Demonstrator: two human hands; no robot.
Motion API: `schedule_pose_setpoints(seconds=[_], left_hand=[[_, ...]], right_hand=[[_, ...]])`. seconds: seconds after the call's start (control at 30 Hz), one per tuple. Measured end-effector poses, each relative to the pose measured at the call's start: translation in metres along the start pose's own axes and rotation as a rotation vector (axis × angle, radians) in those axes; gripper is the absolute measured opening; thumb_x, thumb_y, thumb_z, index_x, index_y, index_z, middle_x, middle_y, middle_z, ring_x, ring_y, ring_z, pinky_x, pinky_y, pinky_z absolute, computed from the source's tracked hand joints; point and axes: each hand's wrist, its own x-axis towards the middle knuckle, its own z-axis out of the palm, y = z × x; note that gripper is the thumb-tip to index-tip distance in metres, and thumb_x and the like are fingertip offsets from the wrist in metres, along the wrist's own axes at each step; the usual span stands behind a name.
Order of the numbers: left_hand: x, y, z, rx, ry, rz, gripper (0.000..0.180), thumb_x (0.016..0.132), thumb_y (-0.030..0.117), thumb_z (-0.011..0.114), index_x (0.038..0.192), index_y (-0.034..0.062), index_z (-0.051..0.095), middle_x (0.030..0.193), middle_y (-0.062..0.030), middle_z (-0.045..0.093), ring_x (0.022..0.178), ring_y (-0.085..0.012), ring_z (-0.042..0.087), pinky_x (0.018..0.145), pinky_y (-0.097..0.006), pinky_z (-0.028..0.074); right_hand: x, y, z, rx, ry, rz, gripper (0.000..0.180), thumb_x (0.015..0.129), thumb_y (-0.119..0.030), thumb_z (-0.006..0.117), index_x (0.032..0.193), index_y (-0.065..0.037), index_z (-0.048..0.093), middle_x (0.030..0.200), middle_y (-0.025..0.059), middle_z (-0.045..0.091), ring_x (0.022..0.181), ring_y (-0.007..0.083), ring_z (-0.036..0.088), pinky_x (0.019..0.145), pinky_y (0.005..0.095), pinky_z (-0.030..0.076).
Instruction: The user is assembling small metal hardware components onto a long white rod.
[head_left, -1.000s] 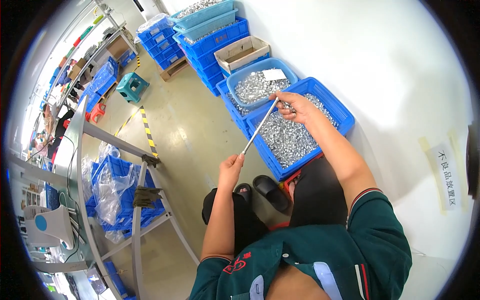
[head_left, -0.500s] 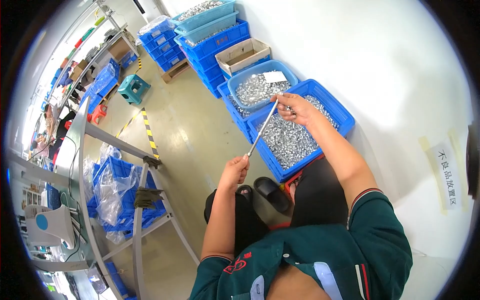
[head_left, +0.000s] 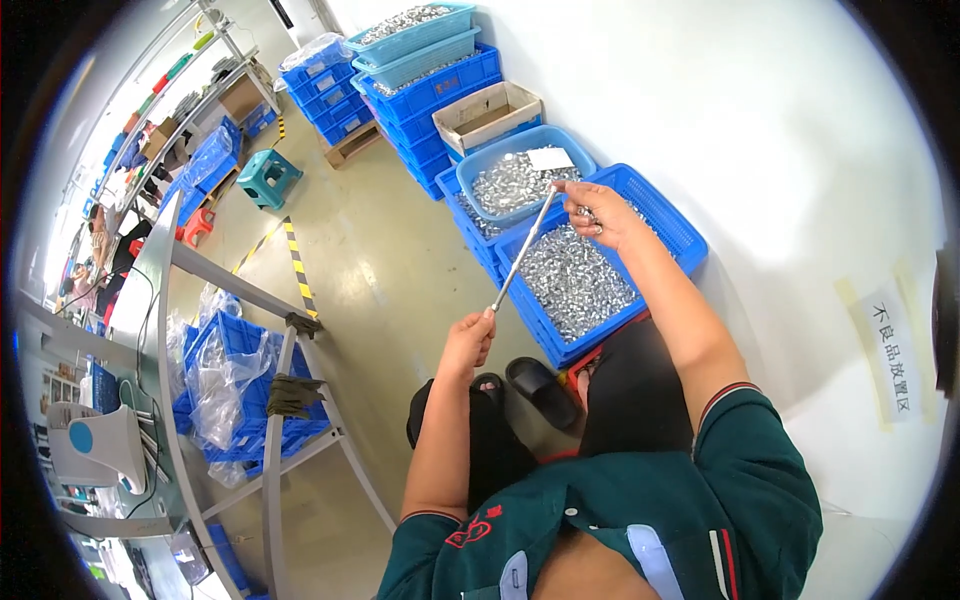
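Observation:
My left hand point(head_left: 469, 341) is closed around the lower end of a thin metal rod point(head_left: 526, 248), which slants up and away to the right. At its far tip, my right hand point(head_left: 600, 213) pinches thumb and finger together, with several small shiny metal parts held in its curled fingers. Whether a part sits at the pinched tip is too small to tell. Below the right hand stands a blue basket point(head_left: 690, 236) filled with small silver metal parts point(head_left: 575, 285). Just beyond it, a light-blue tub point(head_left: 572, 143) holds more such parts and a white card point(head_left: 549, 158).
A cardboard box point(head_left: 487, 115) and stacked blue crates point(head_left: 420, 135) stand farther along the white wall. To the left are a metal frame point(head_left: 274, 480), a crate with plastic bags point(head_left: 235, 375) and a teal stool point(head_left: 268, 180). A black slipper point(head_left: 542, 390) lies on the floor.
My right fingers have shifted slightly at the rod's tip, and the metal parts in them show more. The left hand keeps its hold in nearly the same place.

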Motion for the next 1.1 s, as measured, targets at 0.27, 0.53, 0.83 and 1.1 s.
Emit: schedule_pose_setpoints(seconds=[0.27, 0.53, 0.83, 1.1], left_hand=[[-0.005, 0.003, 0.002, 0.061, 0.015, 0.007, 0.034, 0.088, 0.032, 0.050, 0.062, 0.0108, 0.042, 0.045, 0.0079, 0.028, 0.035, -0.0023, 0.020, 0.033, -0.021, 0.013], [-0.002, -0.002, 0.001, 0.042, 0.029, 0.014, 0.034, 0.087, 0.033, 0.051, 0.063, 0.0107, 0.042, 0.046, 0.0082, 0.028, 0.036, -0.0021, 0.020, 0.034, -0.020, 0.013], [-0.001, 0.007, 0.009, -0.014, 0.017, 0.021, 0.033, 0.087, 0.033, 0.050, 0.063, 0.0118, 0.041, 0.046, 0.0086, 0.027, 0.036, -0.0021, 0.020, 0.034, -0.020, 0.013], [0.008, 0.006, 0.016, -0.044, 0.097, 0.027, 0.035, 0.087, 0.036, 0.050, 0.062, 0.0129, 0.041, 0.046, 0.0089, 0.027, 0.035, -0.0014, 0.019, 0.033, -0.019, 0.013]], right_hand=[[0.000, -0.002, 0.006, -0.244, 0.116, -0.076, 0.020, 0.082, -0.016, 0.060, 0.098, -0.005, 0.058, 0.063, -0.0024, 0.047, 0.045, 0.0025, 0.037, 0.036, 0.0153, 0.024], [0.004, 0.002, 0.012, -0.169, 0.129, -0.103, 0.016, 0.079, -0.019, 0.063, 0.086, -0.008, 0.054, 0.063, -0.0020, 0.046, 0.045, 0.0038, 0.038, 0.035, 0.0158, 0.023], [-0.005, 0.011, 0.039, -0.361, -0.081, 0.114, 0.018, 0.077, -0.016, 0.063, 0.092, -0.006, 0.062, 0.060, -0.0032, 0.045, 0.043, 0.0040, 0.034, 0.036, 0.0171, 0.019], [-0.005, 0.043, 0.059, -0.620, -0.215, 0.329, 0.018, 0.079, -0.018, 0.061, 0.093, -0.007, 0.062, 0.062, -0.0021, 0.046, 0.044, 0.0046, 0.035, 0.037, 0.0188, 0.022]])
